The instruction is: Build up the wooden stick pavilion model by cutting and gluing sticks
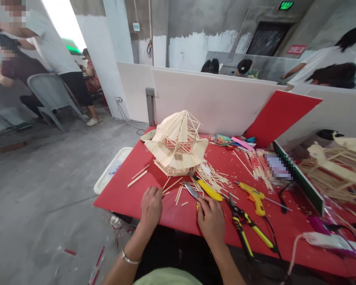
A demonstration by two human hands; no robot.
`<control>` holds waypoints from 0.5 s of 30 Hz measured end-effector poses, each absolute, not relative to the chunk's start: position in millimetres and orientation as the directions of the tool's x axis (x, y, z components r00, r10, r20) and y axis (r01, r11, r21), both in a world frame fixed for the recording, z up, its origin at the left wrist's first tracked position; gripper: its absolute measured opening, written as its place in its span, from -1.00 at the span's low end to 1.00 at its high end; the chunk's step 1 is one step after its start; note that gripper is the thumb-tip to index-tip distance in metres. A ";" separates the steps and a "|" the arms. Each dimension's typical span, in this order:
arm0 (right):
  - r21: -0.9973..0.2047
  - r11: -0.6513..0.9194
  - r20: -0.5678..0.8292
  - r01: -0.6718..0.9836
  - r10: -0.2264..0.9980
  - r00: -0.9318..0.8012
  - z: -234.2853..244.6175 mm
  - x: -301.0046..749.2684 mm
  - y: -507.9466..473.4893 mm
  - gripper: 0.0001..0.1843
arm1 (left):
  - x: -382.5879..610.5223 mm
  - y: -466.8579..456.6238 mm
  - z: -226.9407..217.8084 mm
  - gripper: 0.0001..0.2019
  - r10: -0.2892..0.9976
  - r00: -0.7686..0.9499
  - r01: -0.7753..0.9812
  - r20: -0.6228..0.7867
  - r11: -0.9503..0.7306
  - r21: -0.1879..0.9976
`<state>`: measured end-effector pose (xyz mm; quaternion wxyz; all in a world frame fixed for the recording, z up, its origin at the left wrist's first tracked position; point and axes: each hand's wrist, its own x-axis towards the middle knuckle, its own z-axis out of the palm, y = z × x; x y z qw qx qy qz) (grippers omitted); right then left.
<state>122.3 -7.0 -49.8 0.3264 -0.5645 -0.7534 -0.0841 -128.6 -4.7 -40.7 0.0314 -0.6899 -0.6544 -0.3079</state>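
Note:
My left hand rests on the red table, fingers curled over a thin wooden stick near several loose sticks. My right hand grips the yellow-handled cutters, whose blades point up and left toward the left hand. Behind both hands stands a stick-built pagoda model with a sloped roof.
A yellow glue gun and black-and-yellow pliers lie right of my right hand. A stick pile, a white tray at the table's left edge, white and red partition boards, and another stick model surround the spot. People stand and sit around.

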 end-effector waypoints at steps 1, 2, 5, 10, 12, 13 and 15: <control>-0.249 0.359 0.628 0.900 0.767 -0.133 -47.1 122.0 -10.1 -0.75 | -127.3 -9.6 -36.2 -0.76 0.882 -0.051 0.898 0.468 -0.164 0.408; -0.261 0.374 0.669 0.890 0.734 -0.113 -43.7 120.6 -14.8 -0.76 | -125.4 -15.6 -31.1 -0.73 0.884 -0.052 0.855 0.464 -0.201 0.478; -0.356 0.477 0.712 0.804 0.695 -0.097 -29.8 106.8 -36.2 -0.77 | -116.2 -35.2 -12.2 -0.73 0.925 0.008 0.543 0.379 -0.323 0.775; -0.700 0.522 0.449 0.487 0.852 -0.268 5.6 58.5 -55.3 -0.65 | -95.0 -38.6 27.2 -0.74 0.994 -0.043 -0.149 0.099 -0.104 0.983; -0.772 0.506 0.420 0.385 0.861 -0.288 23.0 41.2 -47.8 -0.71 | -89.0 -27.6 43.6 -0.71 0.998 -0.039 -0.315 0.055 -0.065 0.947; -0.795 0.492 0.415 0.355 0.868 -0.273 31.9 34.6 -41.9 -0.73 | -87.3 -21.4 51.1 -0.71 0.998 -0.041 -0.369 0.055 -0.066 0.927; -0.827 0.467 0.406 0.313 0.881 -0.241 49.4 25.6 -28.3 -0.72 | -86.5 -10.0 64.0 -0.69 0.997 -0.062 -0.418 0.055 -0.076 0.905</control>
